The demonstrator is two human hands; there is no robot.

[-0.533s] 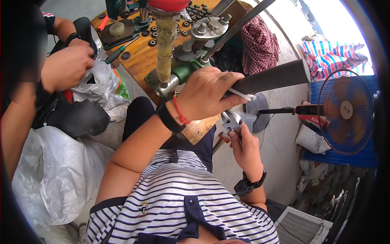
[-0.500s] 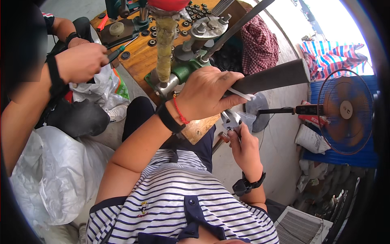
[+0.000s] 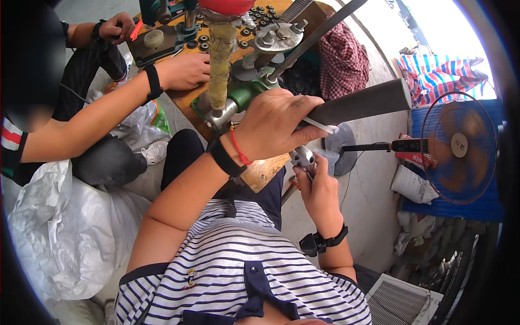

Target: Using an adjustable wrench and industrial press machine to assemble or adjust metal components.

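My left hand (image 3: 279, 120) grips a thick dark grey tube (image 3: 365, 103), which sticks out to the right past my thumb. A narrow white plastic strip (image 3: 320, 125), like a cable tie, lies across the tube at my thumb. Just below, my right hand (image 3: 320, 189) is closed round a silver-headed hand tool that looks like pliers (image 3: 303, 157). The tool's head points up toward the underside of my left hand, and its handles are mostly hidden in my palm. Whether its jaws touch the strip is hidden.
A green bench press (image 3: 246, 92) stands on a wooden table (image 3: 187, 103) with several black rings. At left a co-worker's hand (image 3: 187, 71) reaches to the table. A standing fan (image 3: 460, 143) is on the right; white sacks (image 3: 76, 233) lie lower left.
The tool in my right hand has shifted slightly up and left and turned. My left hand stays put. The co-worker's near arm has reached toward the table, no longer holding a green-handled screwdriver.
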